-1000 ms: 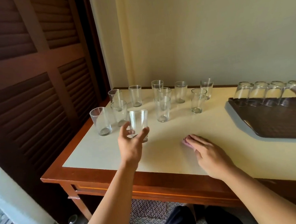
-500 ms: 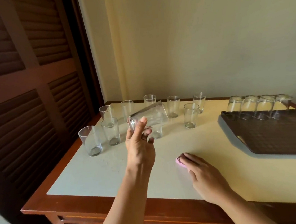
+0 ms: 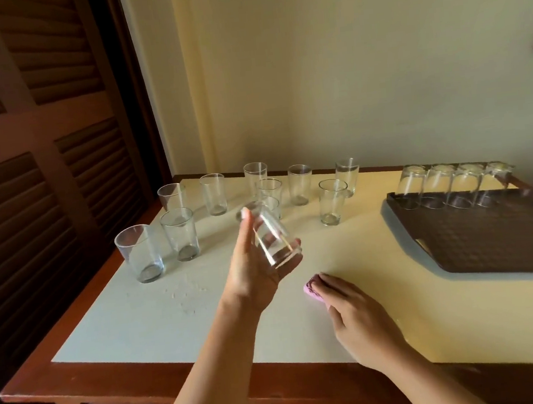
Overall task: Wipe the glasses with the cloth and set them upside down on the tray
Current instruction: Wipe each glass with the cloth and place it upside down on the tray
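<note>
While my left hand [image 3: 255,268] tips the clear, tapered drinking glass [image 3: 270,234] from upright, as it stood a second ago, to nearly on its side, its thick base now points up and away and its open mouth faces me and the right. It hangs clear of the table, above the near middle. I judge the mouth is being offered to the cloth, so the wiping has not started. My thumb and curled fingers wrap its smooth wall. My right hand [image 3: 356,317] lies flat, fingers straight, pressing the small pink folded cloth [image 3: 311,290] on the pale matte tabletop [image 3: 139,318], just beside the lifted glass; it has not moved. Ten more plain glasses [image 3: 140,253] stand upright at the far left, some with a cloudy residue in the bottom. Four glasses [image 3: 452,184] sit inverted along the back edge of the dark brown woven-textured tray [image 3: 490,239], its rim grey. Fine droplets or crumbs speckle the table near the left glasses.
</note>
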`<state>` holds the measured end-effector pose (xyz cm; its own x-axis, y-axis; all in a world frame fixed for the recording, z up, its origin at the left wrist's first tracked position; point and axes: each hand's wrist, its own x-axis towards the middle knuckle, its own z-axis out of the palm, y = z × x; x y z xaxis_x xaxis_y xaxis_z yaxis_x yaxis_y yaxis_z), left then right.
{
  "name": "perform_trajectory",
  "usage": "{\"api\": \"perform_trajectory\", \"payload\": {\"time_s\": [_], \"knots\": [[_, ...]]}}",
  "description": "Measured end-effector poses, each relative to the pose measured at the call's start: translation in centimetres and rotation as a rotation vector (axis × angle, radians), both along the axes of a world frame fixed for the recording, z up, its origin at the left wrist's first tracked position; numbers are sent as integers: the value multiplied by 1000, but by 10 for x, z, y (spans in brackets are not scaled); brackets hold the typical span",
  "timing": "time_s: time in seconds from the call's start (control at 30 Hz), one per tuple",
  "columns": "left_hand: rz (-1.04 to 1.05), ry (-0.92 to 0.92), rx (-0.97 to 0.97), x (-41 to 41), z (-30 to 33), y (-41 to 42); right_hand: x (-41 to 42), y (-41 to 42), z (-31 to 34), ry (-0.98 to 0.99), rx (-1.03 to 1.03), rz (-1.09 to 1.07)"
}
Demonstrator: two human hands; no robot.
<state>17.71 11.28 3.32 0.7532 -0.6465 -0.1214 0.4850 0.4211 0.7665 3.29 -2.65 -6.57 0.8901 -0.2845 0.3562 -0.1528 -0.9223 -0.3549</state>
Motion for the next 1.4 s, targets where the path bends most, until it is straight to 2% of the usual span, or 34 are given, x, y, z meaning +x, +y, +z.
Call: {"api": "perform_trajectory", "payload": {"time_s": [0.07, 0.13, 0.2, 0.27, 0.33, 0.37, 0.43, 0.5, 0.6, 0.67, 0.7, 0.8, 0.9, 1.0, 1.2, 1.4], "knots": [[1, -130, 207, 4, -5, -1, 0, 0, 0, -31, -10, 7], [29, -199, 302, 7, -11, -1, 0, 0, 0, -73, -20, 16], [27, -249, 332, 8, -18, 2, 1, -1, 0, -82, -8, 28], [27, -396, 362, 8, -25, 6, 0, -1, -1, -90, 9, 44], [99, -556, 388, 5, -31, 11, 0, -1, -2, -120, -2, 46], [148, -570, 368, 2, -32, 12, 0, -1, -3, -138, -10, 47], [214, -520, 285, -7, -30, 14, 1, -2, -6, -163, 6, 43], [184, -387, 171, -16, -25, 12, 3, -4, -4, -186, 118, 56], [49, -117, -37, -29, -19, 7, 4, -9, 9, -300, 535, 74], [30, -67, -40, -31, -17, 1, 0, -9, 24, -398, 728, 7], [36, -71, -22, -32, -15, -2, -3, -8, 34, -433, 744, -29], [26, -100, -7, -35, -12, -14, -9, -3, 64, -575, 575, -65], [-6, -196, -20, -45, -8, -25, -9, 0, 88, -716, 365, 54], [-20, -303, -44, -60, -1, -35, -5, 6, 105, -703, 228, 163], [-133, -350, -57, -69, 14, -38, -21, 22, 89, -711, 286, 208], [75, -513, -11, -88, 13, -52, -21, 1, 112, -770, 466, 210]]}}
